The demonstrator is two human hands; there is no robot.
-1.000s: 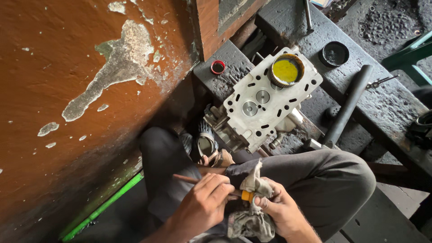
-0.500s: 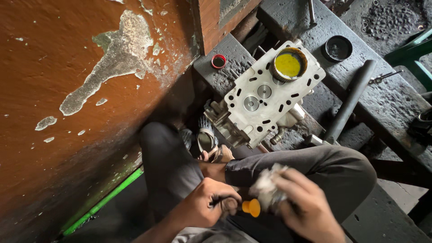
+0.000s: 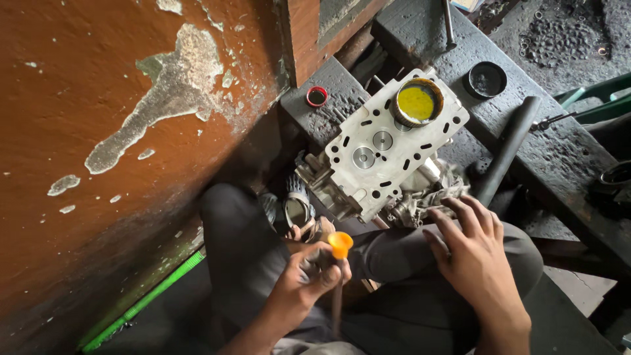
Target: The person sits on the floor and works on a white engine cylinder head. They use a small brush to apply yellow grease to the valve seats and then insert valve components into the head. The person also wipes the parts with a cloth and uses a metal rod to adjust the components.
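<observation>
1. Wall: I see a rust-brown wall (image 3: 98, 98) with flaked patches filling the left of the head view.

2. Surface: a dark, grimy surface (image 3: 565, 151) runs across the far right. A black pipe (image 3: 506, 148) lies on it, slanting toward the near side.

3. Cylinder head: the pale metal cylinder head (image 3: 388, 141) lies flat at the centre, beyond the person's knees. Its face is up and two round valves (image 3: 363, 158) show in it. An open tin of yellow paste (image 3: 417, 103) stands on its far end.

4. Right hand: the right hand (image 3: 470, 246) is spread wide and empty. It hovers over the right thigh with its fingertips at the near right edge of the cylinder head. I cannot tell whether they touch it.

5. Left hand: the left hand (image 3: 305, 289) is closed around a wooden stick with an orange suction cup (image 3: 340, 244). The cup points up and far, just short of the cylinder head.

6. Small items: a black lid (image 3: 484, 79) lies to the right of the tin, and a red cap (image 3: 317, 96) lies to the left of the cylinder head.

Step in hand, by my judgement: the stick is gripped and held ready near the valve face, and the cup is not on a valve. Seating it calls for turning the cup downward, centring it over one valve, and steadying the cylinder head with the free hand.
</observation>
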